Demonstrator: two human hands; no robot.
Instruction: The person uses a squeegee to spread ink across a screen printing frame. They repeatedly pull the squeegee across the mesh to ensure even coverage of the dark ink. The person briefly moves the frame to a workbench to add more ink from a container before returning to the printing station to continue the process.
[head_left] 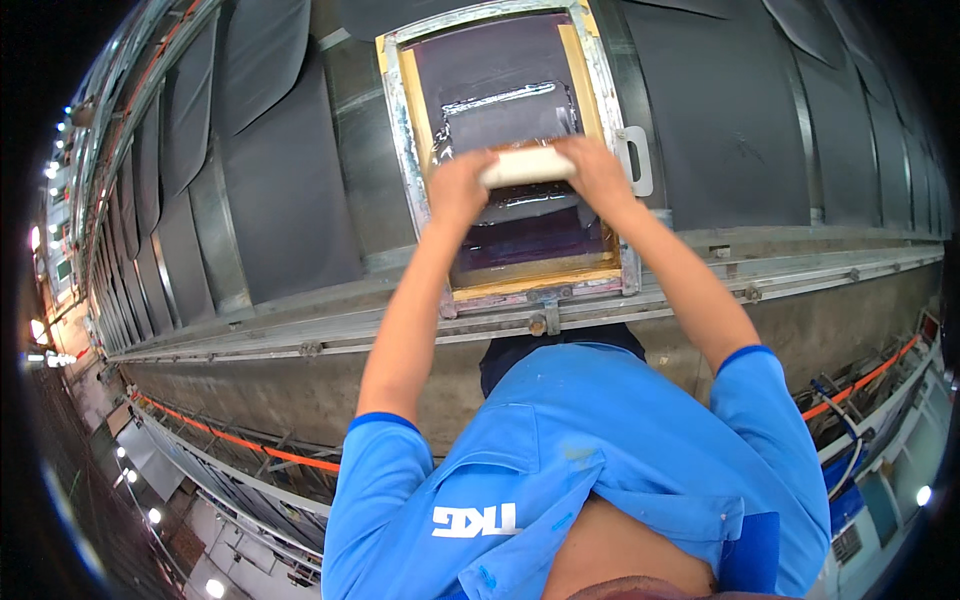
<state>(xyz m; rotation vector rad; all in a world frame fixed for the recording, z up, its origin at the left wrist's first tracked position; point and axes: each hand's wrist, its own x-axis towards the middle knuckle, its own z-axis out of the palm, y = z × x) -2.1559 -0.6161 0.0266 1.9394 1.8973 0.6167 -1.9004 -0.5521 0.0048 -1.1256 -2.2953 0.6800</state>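
Observation:
Both my hands grip a pale wooden squeegee handle (527, 165) held crosswise over a printing screen. My left hand (457, 187) holds its left end and my right hand (596, 170) holds its right end. The squeegee rests on the dark purple mesh (500, 70) inside a metal screen frame (402, 130) edged with yellow tape. Shiny wet ink shows on the mesh just beyond and below the squeegee. The blade itself is hidden under my hands.
Dark fabric pieces (285, 190) lie on pallets along a long printing table to the left and right (720, 110) of the frame. A metal rail (760, 275) runs along the table's near edge. An orange bar (250, 445) runs lower down. A white bracket (636, 160) sticks out from the frame's right side.

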